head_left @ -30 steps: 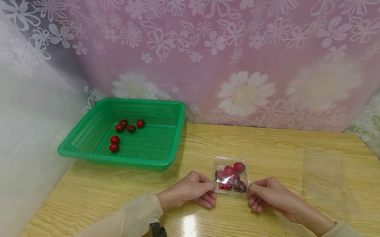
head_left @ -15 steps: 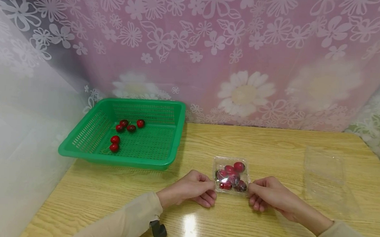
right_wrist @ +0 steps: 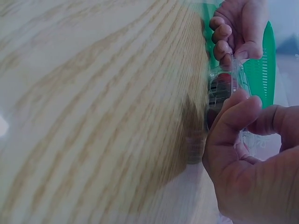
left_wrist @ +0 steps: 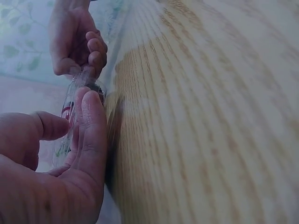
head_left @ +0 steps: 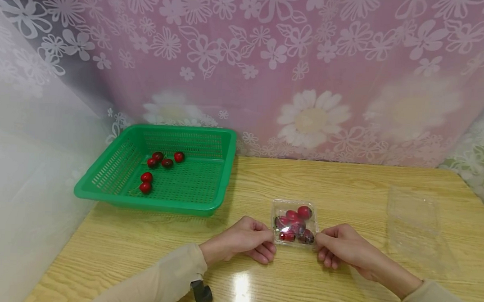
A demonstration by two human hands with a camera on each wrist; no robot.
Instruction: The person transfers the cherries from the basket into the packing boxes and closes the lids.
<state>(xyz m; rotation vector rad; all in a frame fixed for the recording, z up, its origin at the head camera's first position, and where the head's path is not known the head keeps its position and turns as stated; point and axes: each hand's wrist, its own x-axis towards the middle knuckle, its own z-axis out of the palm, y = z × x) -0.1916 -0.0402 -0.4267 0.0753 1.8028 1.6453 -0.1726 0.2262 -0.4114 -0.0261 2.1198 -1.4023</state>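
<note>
A small clear plastic box (head_left: 295, 222) with several red cherries inside sits on the wooden table (head_left: 346, 182). My left hand (head_left: 249, 244) pinches its near left corner between thumb and curled fingers. My right hand (head_left: 337, 246) pinches its near right corner the same way. In the left wrist view my left fingers (left_wrist: 88, 135) press the box's clear wall (left_wrist: 70, 109), with the right hand (left_wrist: 77, 39) beyond. In the right wrist view the box (right_wrist: 224, 88) lies between my right hand (right_wrist: 243, 154) and my left hand (right_wrist: 238, 30).
A green perforated basket (head_left: 114, 192) at the table's left holds several red cherries (head_left: 145, 183). A larger empty clear plastic container (head_left: 415, 224) lies at the right. A flowered curtain (head_left: 270, 71) hangs behind the table, and a pale sheet covers the left side.
Both hands keep their hold on the clear box, which has crept slightly away from me; nothing else has moved.
</note>
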